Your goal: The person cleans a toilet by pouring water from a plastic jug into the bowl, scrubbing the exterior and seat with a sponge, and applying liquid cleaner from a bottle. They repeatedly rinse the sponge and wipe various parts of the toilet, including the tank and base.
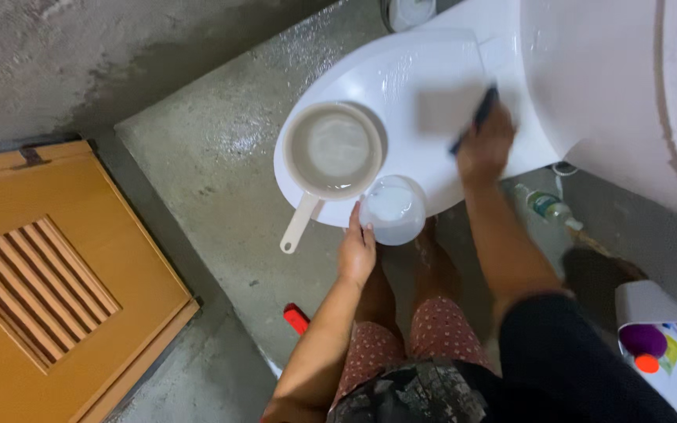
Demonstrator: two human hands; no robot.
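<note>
Upper right of frame: toilet (589, 86), white, lid (401, 86) closed and wet.
Left edge: orange louvred door (48, 290).
Floor (213, 157): concrete, wet sheen beside the toilet.
Centre, on lid: dipper (332, 149) with water, handle overhanging the rim.
Below dipper: clear bowl (392, 208), milky liquid, seated on the lid's front edge.
Right hand (486, 145): fingers curled shut around a dark sponge (476, 119), pressed on the lid; blurred.
Left hand (356, 251): fingers together against the bowl's side.
Risk: bowl may tip off the sloped, slick lid if jolted; wet floor invites a slip.
</note>
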